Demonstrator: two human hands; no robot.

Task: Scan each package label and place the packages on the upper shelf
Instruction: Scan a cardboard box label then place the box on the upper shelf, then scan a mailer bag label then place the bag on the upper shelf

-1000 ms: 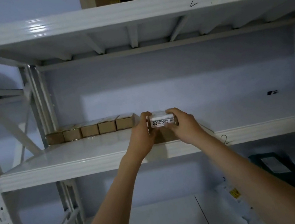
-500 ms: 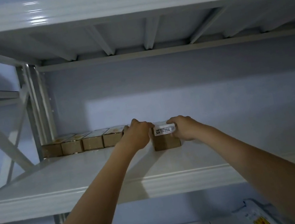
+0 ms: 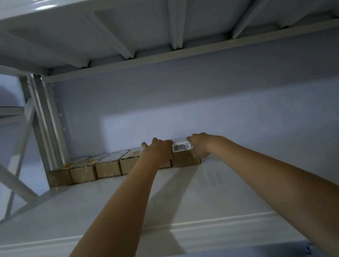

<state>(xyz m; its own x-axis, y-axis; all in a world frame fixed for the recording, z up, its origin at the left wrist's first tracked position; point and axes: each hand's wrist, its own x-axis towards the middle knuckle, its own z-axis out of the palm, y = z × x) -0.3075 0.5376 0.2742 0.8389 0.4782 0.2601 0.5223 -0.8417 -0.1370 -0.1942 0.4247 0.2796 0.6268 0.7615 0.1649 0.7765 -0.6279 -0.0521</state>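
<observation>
A small brown cardboard package [image 3: 186, 158] with a white label on its front top edge stands on the white upper shelf [image 3: 88, 209], far back near the wall. My left hand [image 3: 158, 152] rests against its left side and my right hand [image 3: 199, 146] grips its right side. To its left stands a row of several similar brown packages [image 3: 95, 170] against the back wall, and the held one sits at the right end of that row. My left hand hides one package of the row in part.
The shelf's left upright post [image 3: 43, 127] and a diagonal brace [image 3: 6, 178] stand at the left. The ribbed underside of the shelf above [image 3: 168, 20] hangs overhead. Bare shelf surface extends to the right of the packages.
Both hands have pushed the labelled package from the shelf's front edge back to the wall, in line with the row. The camera has moved closer and tilted up.
</observation>
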